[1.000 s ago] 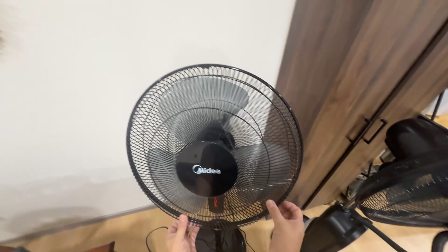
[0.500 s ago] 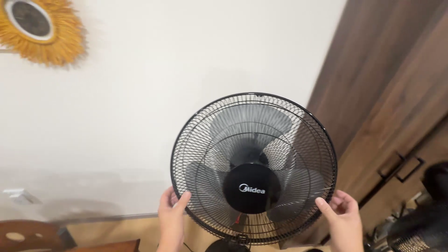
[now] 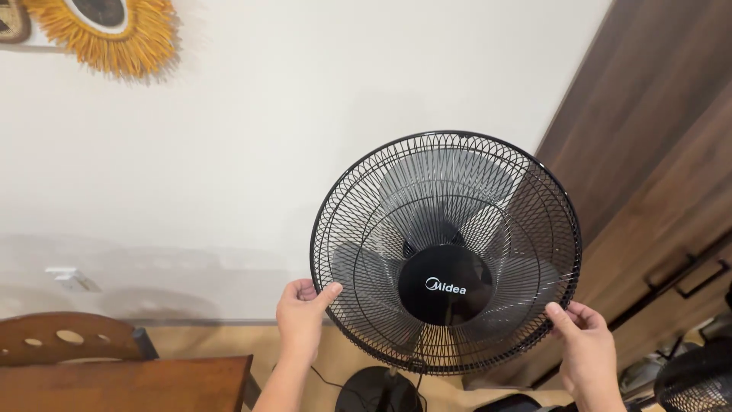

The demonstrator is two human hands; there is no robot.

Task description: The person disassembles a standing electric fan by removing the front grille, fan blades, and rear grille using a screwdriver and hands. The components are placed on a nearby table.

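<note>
**Pedestal fan gripped by both hands at the guard rim**

Pedestal fan [image 3: 446, 252] stands in front of a white wall [image 3: 267, 152], just beside a dark wood-grain wardrobe [image 3: 656, 152], its head tilted up toward the camera. Its black wire guard [image 3: 358, 191] encloses translucent grey blades [image 3: 450, 179] around a round black hub cap [image 3: 446, 284].

The left hand [image 3: 301, 317] grasps the lower left of the guard rim, thumb laid over the front wires and fingers curled behind. The right hand [image 3: 587, 347] clasps the lower right rim the same way. Both grips look firm rather than clenched.

Below the guard, the fan's round black base [image 3: 377, 389] sits on the light wooden floor [image 3: 328, 358], with a thin black cord [image 3: 324, 378] trailing near it. A brown wooden table [image 3: 122, 381] and a chair back [image 3: 69, 339] stand at the lower left; the guard of a 2nd fan [image 3: 698, 385] shows at the lower right edge. A straw-fringed round ornament [image 3: 114, 34] hangs on the wall, upper left.

Risks, as I judge them: uneven pull from the 2 hands could bend the thin wires or tip the stand. Fingers reaching through the mesh could meet the blades; whether these are turning I cannot tell. The loose cord could snag a foot.
</note>
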